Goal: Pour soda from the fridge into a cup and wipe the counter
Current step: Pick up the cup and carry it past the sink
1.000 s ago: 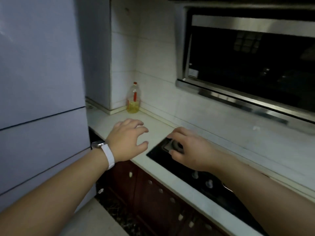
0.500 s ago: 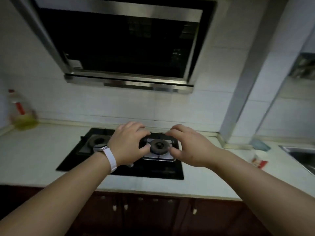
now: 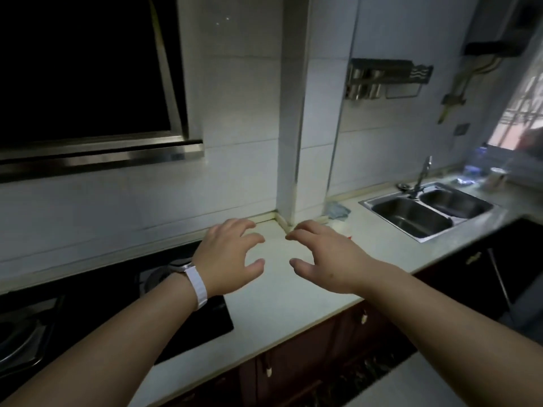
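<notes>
Both hands hover empty over a pale kitchen counter, the left hand and right hand loosely spread, fingers relaxed and grasping nothing. A small white cup with a red base stands just beyond the right hand; a blue cloth lies against the far wall near the double sink. No soda or fridge is in view. The sensible start, by this look, is fetching the soda first, keeping the cup upright and the cloth within reach for any spill.
</notes>
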Motion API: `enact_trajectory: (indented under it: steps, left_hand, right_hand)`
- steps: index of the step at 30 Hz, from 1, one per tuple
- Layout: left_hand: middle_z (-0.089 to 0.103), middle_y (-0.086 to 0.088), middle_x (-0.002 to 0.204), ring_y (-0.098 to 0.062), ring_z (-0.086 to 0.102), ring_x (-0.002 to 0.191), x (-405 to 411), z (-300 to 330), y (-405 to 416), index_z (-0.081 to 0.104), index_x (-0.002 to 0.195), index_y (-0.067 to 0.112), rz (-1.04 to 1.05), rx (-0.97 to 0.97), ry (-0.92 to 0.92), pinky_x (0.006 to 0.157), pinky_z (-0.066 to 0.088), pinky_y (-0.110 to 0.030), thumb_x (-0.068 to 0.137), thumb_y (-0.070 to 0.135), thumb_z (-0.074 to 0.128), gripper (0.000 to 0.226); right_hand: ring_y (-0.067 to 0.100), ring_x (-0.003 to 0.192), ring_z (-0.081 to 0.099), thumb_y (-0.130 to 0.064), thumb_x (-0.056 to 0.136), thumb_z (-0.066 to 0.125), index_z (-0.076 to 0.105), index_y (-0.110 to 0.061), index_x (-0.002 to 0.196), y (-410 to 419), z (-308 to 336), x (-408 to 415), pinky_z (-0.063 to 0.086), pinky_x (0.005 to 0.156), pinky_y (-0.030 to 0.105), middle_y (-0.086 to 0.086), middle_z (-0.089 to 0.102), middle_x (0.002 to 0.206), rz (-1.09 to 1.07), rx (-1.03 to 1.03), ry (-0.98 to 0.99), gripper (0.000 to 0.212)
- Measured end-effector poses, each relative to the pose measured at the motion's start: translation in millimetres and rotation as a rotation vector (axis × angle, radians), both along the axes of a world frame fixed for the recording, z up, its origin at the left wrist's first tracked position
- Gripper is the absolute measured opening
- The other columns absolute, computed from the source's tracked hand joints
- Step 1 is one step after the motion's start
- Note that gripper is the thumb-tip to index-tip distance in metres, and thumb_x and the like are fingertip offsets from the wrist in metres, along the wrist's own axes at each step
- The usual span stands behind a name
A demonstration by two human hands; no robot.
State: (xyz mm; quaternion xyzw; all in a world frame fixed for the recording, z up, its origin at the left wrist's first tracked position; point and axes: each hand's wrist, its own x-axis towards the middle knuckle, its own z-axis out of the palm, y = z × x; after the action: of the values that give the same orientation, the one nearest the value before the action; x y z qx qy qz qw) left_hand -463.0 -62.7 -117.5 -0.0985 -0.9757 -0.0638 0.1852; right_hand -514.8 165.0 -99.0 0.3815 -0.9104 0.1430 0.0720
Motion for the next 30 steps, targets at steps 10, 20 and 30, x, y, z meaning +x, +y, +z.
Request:
enact_trajectory:
  steps: [10, 20, 30]
  left_hand:
    - [0.053, 0.0, 0.137, -0.022, 0.043, 0.128, -156.0, -18.0, 19.5, 0.065, 0.121, 0.03, -0.236, 0.071, -0.024, 0.103, 0.032, -0.038, 0.079, 0.054, 0.053, 0.05]
    - [0.054, 0.001, 0.136, -0.021, 0.044, 0.127, -237.5, -39.7, 76.2, 0.061, 0.125, 0.028, -0.407, 0.105, -0.064, 0.1, 0.036, -0.039, 0.08, 0.053, 0.054, 0.052]
    - [0.049, 0.006, 0.141, -0.017, 0.04, 0.13, -289.8, -60.1, 149.5, 0.055, 0.131, 0.031, -0.363, 0.093, -0.119, 0.104, 0.034, -0.037, 0.085, 0.053, 0.056, 0.05]
  right_hand:
    - [0.015, 0.119, 0.046, -0.049, 0.087, 0.053, 0.048, -0.029, 0.133, 25.5, -12.9, -90.8, 0.043, 0.096, 0.034, -0.01, 0.044, 0.134, -0.293, 0.036, -0.022, 0.051]
    - [0.017, 0.119, 0.047, -0.046, 0.087, 0.055, 0.048, -0.027, 0.134, 71.4, -14.9, -137.0, 0.044, 0.095, 0.035, -0.007, 0.045, 0.135, -0.492, 0.058, -0.036, 0.051]
    - [0.017, 0.121, 0.045, -0.047, 0.089, 0.053, 0.046, -0.027, 0.136, 148.4, -44.1, -190.8, 0.044, 0.097, 0.037, -0.007, 0.045, 0.136, -0.497, 0.018, -0.078, 0.052]
